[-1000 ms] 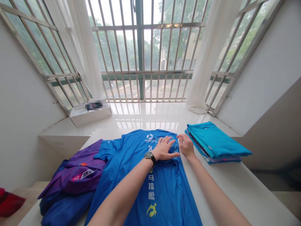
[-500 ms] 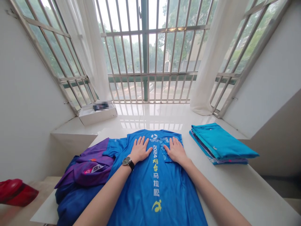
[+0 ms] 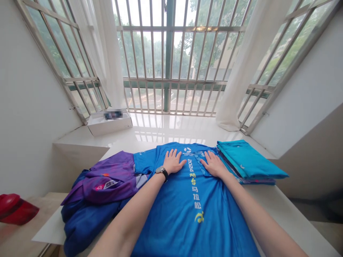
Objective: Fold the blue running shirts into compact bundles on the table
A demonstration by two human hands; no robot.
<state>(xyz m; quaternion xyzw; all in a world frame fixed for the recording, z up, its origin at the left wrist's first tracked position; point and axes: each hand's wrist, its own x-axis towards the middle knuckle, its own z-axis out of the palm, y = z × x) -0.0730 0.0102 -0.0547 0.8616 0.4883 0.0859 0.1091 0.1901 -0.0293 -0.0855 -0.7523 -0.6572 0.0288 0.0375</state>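
Shirt (image 3: 171, 228) cloth, blue and shiny, is spread out on the white table (image 3: 292, 210) in the head view. White and yellow writing runs down it, with the number 2024 near the top and a yellow swirl (image 3: 199, 217) at the bottom. The left hand (image 3: 174, 161) lies flat on the upper part of the shirt, to the left of the writing. Its fingers are a little apart, and its thumb sticks out toward the writing. A watch (image 3: 161, 171) with a dark strap is on that wrist. The right hand (image 3: 214, 164) lies flat too, partly over a patterned patch (image 3: 200, 157). Its fingers are a bit apart, with the thumb out to the side.

On the left, a heap of purple cloth (image 3: 118, 189) and dark blue cloth (image 3: 89, 217) sits next to the shirt's sleeve. On the right is a folded pile (image 3: 254, 160), bright blue on top, just beside the shirt; I cannot tell if they touch. Farther back, a white box (image 3: 112, 127) stands near the barred window (image 3: 166, 82).
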